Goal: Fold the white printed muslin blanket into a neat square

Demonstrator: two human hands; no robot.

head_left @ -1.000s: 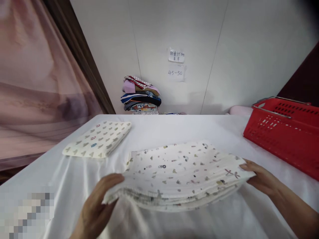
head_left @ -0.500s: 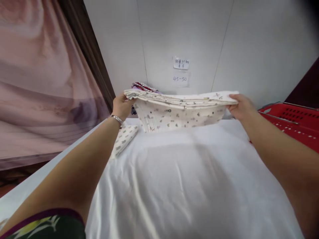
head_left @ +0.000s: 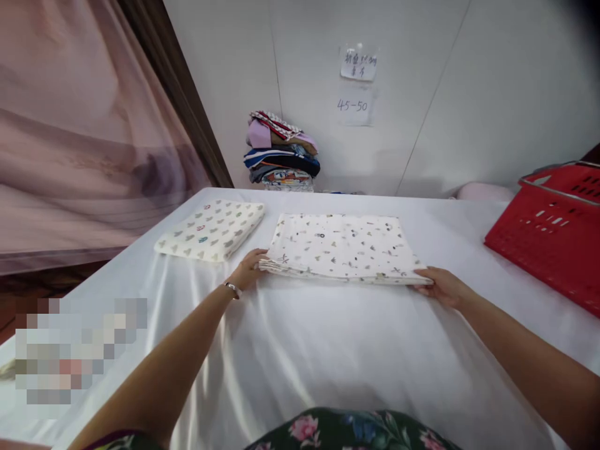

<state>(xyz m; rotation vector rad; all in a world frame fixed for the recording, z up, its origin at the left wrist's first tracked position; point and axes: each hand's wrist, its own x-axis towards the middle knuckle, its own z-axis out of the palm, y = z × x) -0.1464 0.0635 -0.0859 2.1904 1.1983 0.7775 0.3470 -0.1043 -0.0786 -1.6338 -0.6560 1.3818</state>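
Head view. Noted folded printed cloth (head_left: 340,247) lying flat on white-sheeted table (head_left: 328,350), mid-table toward the far side, several layers showing along its near edge. Found left hand (head_left: 248,270) at the near left corner, fingers curled against the edge; unable to tell whether pinching the layers or merely touching. Found right hand (head_left: 440,286) at the near right corner, fingers stretched flat against the edge, not closed on anything. Judged main hazard: slippage of the stacked layers, caused by an uneven push or pull from the two corners on a glossy, wrinkled sheet; likely result a skewed or fanned near edge. Second hazard: dragging the sheet itself into ridges under the cloth. Third: nudging leftward into second folded cloth (head_left: 210,229), lying just beside, only a narrow strip of sheet between. Logged surroundings: red basket (head_left: 553,240) on the table at right, well apart from the printed cloth; pile of folded clothes (head_left: 281,153) beyond the far edge against the wall; paper notes (head_left: 359,65) taped above; pink curtain (head_left: 70,144) at left. Closest limits to any sideways shift: second cloth on the left, basket on the right.
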